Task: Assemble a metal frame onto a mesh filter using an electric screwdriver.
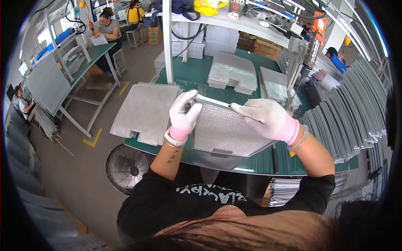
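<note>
A silver panel (228, 129) with a textured foil-like face and a thin frame stands tilted in front of me over the green table (251, 164). My left hand (184, 113), in a white glove with a pink cuff, is closed at its upper left corner, thumb and fingers curled. On the far edge, toward the right corner, my gloved right hand (264, 118) grips the panel with its fingers stretched along the rim. A pale strip (212, 100) runs along that far edge between the hands. The panel's underside is hidden.
Flat grey sheets (144, 108) lie at left; silver panels are stacked behind (232, 71) and at back right (278, 81). An orange-and-black power driver (316, 39) hangs right. Many frames (343, 113) stand beyond it. A floor fan (129, 168) is lower left. Co-workers sit farther off.
</note>
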`<state>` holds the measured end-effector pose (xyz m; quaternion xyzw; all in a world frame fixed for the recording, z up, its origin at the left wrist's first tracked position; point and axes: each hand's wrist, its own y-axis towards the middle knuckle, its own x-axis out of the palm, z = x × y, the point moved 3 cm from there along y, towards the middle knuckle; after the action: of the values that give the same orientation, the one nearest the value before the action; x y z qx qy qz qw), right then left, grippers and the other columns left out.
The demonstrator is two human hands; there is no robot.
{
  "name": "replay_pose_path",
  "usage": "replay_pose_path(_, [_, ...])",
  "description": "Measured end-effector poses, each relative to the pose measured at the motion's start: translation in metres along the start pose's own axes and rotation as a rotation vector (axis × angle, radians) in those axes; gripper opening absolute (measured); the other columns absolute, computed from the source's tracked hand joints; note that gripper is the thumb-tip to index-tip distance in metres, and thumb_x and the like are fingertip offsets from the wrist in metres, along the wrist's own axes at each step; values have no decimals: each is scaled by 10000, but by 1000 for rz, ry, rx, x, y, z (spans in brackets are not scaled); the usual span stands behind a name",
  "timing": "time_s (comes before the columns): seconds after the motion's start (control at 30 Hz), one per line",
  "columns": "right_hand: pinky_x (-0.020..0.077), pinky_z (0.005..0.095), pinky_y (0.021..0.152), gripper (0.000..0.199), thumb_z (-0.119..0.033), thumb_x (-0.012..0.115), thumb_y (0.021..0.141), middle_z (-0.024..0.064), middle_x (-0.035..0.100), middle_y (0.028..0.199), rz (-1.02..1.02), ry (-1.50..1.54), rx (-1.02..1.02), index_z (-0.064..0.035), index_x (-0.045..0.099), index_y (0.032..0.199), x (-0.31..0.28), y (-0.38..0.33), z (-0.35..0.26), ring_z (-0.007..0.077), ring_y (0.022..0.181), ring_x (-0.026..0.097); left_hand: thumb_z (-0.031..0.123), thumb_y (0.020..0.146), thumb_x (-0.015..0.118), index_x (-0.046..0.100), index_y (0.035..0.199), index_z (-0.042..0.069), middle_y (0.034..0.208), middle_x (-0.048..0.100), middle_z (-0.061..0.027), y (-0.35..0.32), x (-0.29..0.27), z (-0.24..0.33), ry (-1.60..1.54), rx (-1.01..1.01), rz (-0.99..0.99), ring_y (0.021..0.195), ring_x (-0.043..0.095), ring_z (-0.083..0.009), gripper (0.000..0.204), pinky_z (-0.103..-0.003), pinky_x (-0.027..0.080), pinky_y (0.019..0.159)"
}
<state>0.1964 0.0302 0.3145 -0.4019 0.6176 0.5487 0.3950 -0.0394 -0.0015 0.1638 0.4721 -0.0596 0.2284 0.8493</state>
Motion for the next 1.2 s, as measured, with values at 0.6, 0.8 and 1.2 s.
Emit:
replay_pose_path(0.6, [497, 379, 539, 219, -239, 619, 827, 99, 578, 740, -202, -399, 83, -51, 523, 889, 29, 65, -22, 280, 605, 620, -57, 843, 623, 480, 1148, 35, 1063, 564, -109, -13, 16, 9, -107, 67, -124, 928, 591, -157, 349, -291, 479, 823])
replay_pose_path(0.8, [526, 420, 691, 276, -302, 547, 927, 167, 636, 811, -261, -150, 216, -27, 522, 939, 36, 68, -16, 351, 786, 649, -20, 872, 610, 487, 1139, 33, 1054, 564, -113, -9, 21, 17, -102, 103, -108, 890, 583, -155, 298, -281, 481, 782])
replay_pose_path(1.2, [524, 422, 708, 283, -330, 560, 915, 139, 630, 853, -302, -280, 294, -48, 556, 935, 14, 37, -19, 322, 818, 654, -12, 896, 554, 504, 1129, 28, 1020, 607, -140, -15, 17, 10, -22, 131, -148, 833, 579, -171, 241, -283, 483, 736])
